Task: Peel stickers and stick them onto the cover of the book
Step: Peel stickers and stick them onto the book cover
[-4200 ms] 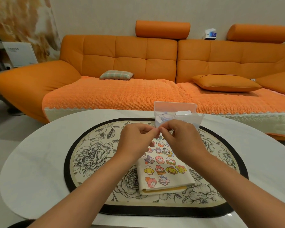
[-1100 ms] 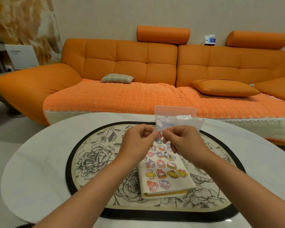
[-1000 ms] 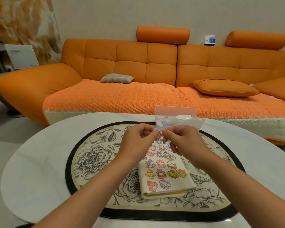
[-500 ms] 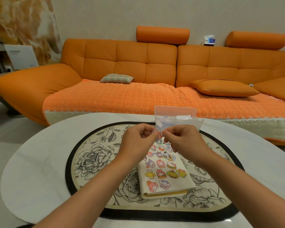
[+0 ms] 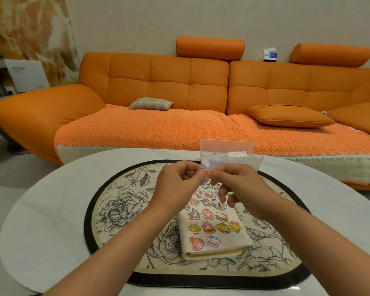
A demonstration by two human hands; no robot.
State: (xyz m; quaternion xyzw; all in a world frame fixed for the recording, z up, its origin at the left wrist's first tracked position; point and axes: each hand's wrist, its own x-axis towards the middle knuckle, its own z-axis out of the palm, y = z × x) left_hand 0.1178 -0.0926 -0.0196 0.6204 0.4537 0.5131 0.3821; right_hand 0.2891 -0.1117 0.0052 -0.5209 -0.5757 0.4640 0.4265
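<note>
A small sticker [image 5: 204, 173], pink and red with a white border, is held in the air just below the middle of the frame. It is pinched on one side by the left hand [image 5: 177, 188] and on the other by the right hand [image 5: 242, 186]. Its details are too small to make out. Below it, in the lower centre, a closed book [image 5: 217, 242] lies flat with its cream cover facing up and its near end turned slightly to the right. A yellow edge shows along that end. Rows of cartoon stickers [image 5: 209, 224] fill most of the cover, and the hands hide the book's far end.
</note>
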